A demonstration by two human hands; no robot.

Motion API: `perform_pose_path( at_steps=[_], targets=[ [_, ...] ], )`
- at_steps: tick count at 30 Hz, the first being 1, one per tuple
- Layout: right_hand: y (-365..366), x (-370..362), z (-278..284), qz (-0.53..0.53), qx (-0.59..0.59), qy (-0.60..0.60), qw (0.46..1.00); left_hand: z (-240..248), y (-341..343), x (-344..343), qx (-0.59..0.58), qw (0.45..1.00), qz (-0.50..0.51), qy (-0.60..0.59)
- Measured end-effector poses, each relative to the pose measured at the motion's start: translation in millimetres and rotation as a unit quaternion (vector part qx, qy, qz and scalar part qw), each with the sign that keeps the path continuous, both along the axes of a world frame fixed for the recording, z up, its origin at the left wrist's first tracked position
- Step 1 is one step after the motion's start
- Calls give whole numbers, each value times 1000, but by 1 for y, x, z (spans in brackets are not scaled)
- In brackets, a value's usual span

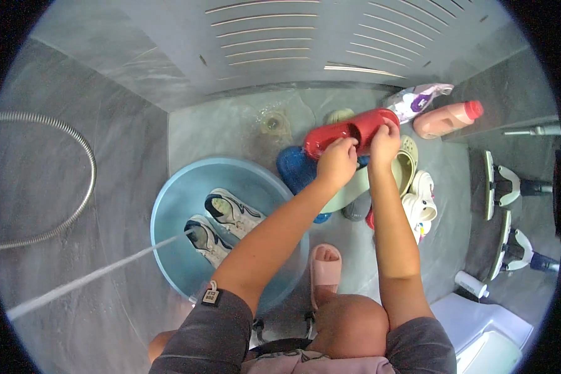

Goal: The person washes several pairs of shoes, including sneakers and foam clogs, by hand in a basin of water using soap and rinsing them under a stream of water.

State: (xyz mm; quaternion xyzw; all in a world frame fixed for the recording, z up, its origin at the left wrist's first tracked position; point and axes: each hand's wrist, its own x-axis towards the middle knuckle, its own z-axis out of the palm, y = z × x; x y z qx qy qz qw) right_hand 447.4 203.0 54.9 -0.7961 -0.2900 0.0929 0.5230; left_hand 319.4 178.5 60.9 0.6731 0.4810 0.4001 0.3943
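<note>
Both my hands are on a red slipper [328,135], raised over a pile of footwear. My left hand [338,163] grips its near edge by the strap. Further right, my right hand [385,144] has its fingers closed around the other end. Beneath lie a blue slipper [296,167], a pale green clog [409,149] and white clogs [422,198], partly hidden by my arms. To the left, a light blue basin [166,252] holds a pair of white and navy sneakers [232,210]. A stream of water [115,266] shoots into it from the left.
A pink bottle with a red cap [447,119] and a plastic pouch [412,103] stand by the far right wall. A floor drain [272,124] lies beyond the basin. A metal hose [91,163] hangs at left; a white toilet [489,324] is at lower right.
</note>
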Motion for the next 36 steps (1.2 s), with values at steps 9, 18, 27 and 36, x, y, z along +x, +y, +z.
perform_pose_path(
  at_steps=[9,18,27,36],
  targets=[
    [-114,23,35,-5,105,-270,957,-36,-109,8,-59,994,-65,69],
    [-148,41,9,43,-264,-159,950,-81,-155,23,-167,981,-72,61],
    [-128,22,1,73,-62,-399,912,-70,-136,21,-162,982,-83,46],
    [-25,-81,-31,388,-2,-279,879,-47,18,-75,-124,892,38,433]
  ],
)
